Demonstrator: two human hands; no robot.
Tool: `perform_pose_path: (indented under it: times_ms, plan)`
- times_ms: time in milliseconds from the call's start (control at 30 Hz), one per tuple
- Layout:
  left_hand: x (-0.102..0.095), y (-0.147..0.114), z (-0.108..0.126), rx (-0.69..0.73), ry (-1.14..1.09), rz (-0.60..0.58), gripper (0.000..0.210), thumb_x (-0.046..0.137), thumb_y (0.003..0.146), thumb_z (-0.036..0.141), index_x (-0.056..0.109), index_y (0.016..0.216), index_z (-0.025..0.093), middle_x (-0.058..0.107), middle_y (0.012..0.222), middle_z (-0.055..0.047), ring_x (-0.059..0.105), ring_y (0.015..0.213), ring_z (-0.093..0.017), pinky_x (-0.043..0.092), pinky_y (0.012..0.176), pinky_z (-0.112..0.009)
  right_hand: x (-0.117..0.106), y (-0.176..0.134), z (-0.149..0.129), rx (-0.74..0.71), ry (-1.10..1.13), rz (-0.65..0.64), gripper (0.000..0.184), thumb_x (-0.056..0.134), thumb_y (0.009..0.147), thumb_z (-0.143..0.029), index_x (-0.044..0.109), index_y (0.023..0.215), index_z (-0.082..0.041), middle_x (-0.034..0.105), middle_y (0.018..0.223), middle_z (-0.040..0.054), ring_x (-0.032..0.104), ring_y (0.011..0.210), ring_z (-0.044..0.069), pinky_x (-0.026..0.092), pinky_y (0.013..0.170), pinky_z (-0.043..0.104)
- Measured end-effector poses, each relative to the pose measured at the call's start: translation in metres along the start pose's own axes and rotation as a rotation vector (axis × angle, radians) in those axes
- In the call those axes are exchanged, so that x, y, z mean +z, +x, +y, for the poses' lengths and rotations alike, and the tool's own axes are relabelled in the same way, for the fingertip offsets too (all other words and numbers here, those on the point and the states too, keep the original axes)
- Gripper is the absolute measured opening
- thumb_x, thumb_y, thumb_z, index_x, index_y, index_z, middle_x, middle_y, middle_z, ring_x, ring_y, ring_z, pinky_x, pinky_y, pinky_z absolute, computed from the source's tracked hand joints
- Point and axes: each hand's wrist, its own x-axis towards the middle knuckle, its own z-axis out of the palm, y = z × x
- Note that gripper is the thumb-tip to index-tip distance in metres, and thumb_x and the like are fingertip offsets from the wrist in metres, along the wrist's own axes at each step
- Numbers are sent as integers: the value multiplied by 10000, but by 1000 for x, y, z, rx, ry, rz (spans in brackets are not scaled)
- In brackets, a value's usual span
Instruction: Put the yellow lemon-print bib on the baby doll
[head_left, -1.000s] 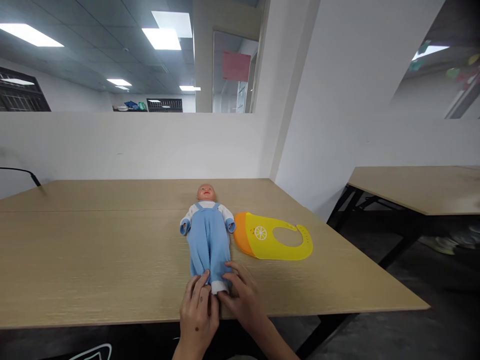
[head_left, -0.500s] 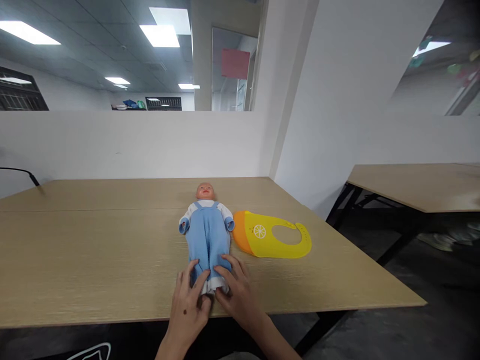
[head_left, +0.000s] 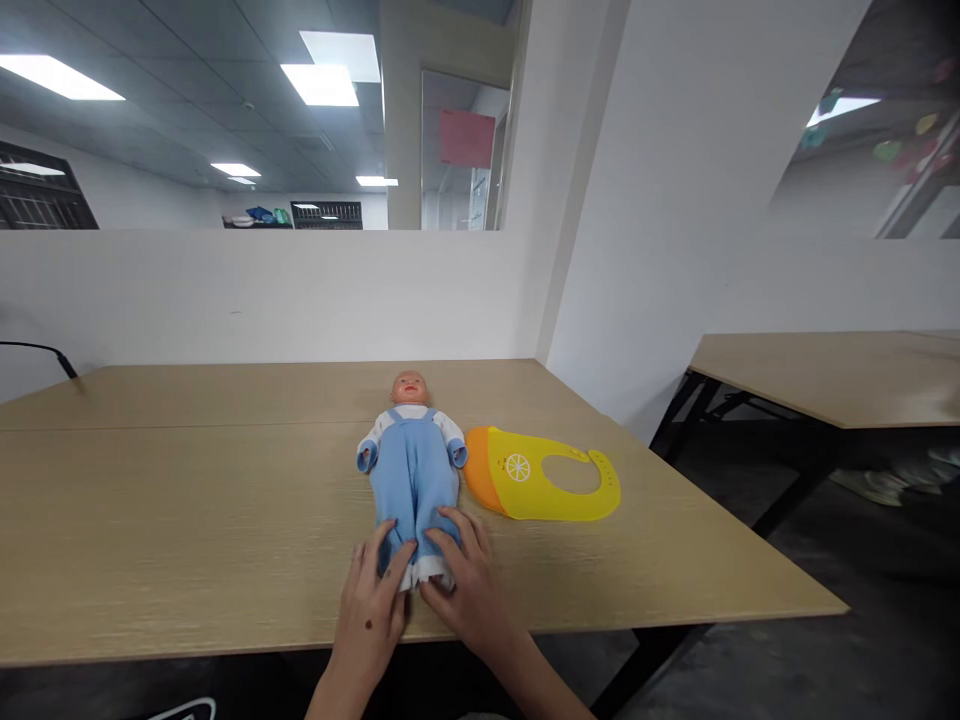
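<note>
Resting loosely spread left hand (head_left: 366,605) and right hand (head_left: 472,590) on light-blue, white-cuffed cloth overalls (head_left: 414,492) of bald plastic baby doll (head_left: 411,450); cannot tell whether gripping.

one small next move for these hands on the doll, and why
Perhaps gently smooth the blue overalls toward the white cuffs: the left hand and right hand rest at the lower legs, and the fabric looks creased.

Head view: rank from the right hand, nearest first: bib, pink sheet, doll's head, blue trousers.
1. Blue trousers: right hand touches their lower end.
2. Bib: on the table, ahead and right.
3. Doll's head: farther ahead, slightly left.
4. Pink sheet: well beyond the table, high in view.
</note>
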Motion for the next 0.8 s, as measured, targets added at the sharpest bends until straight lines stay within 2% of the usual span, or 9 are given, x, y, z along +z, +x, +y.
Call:
perform_pose_path:
  times_ms: [267,367,467,567,633,700,733,800]
  plan:
    - [1,2,-2,-35,-133,-18,418,447,818,74,556,1190,230,376,1363,-138,450,1150,-269,478,900,-450,2,1,-4,67,37,2,400,624,649,-114,583,1036,-201,472,1235,113,400,1157,281,351,987,450]
    - [-1,0,1,-98,-206,-42,452,465,812,102,517,1239,240,376,1375,-134,431,1194,-278,441,949,-482,2,-1,-2,72,82,1,399,606,666,-110,584,1052,-209,464,1253,110,397,1177,280,339,1001,464]
    - [-9,-2,1,-199,-368,-58,495,494,796,145,480,1279,249,354,1408,-121,387,1262,-286,374,1019,-498,0,-6,7,111,213,-16,370,597,706,-145,584,1069,-221,445,1297,104,402,1210,272,335,1016,459]
    - [-20,3,-10,-374,-640,-24,410,485,819,257,521,1226,230,399,1385,-117,395,1270,-278,382,1019,-445,-2,-9,23,264,452,-15,287,570,782,-243,577,1068,-219,438,1321,110,442,1205,251,405,967,407]
    - [-25,13,-22,-594,-764,15,363,471,838,361,555,1150,198,515,1264,-128,489,1176,-263,433,957,-404,-3,-6,35,405,646,-15,275,534,824,-316,553,1078,-210,489,1269,118,502,1147,232,459,896,366]
    - [-27,26,-32,-785,-792,-5,388,495,820,448,563,1090,177,593,1128,-119,562,1047,-241,458,897,-375,-2,1,44,545,789,-33,298,515,838,-371,524,1088,-209,554,1185,110,556,1065,217,484,837,344]
    - [-26,32,-36,-825,-791,-38,407,508,808,478,561,1071,172,614,1067,-107,580,991,-230,461,875,-363,-2,6,48,605,818,-49,305,515,837,-399,518,1076,-208,582,1133,100,577,1017,213,490,803,337]
    - [-22,45,-42,-799,-781,-128,407,501,801,513,570,1012,172,632,961,-75,589,902,-210,457,830,-337,-2,17,53,666,778,-103,293,517,827,-457,541,964,-199,621,969,70,601,869,202,487,703,317]
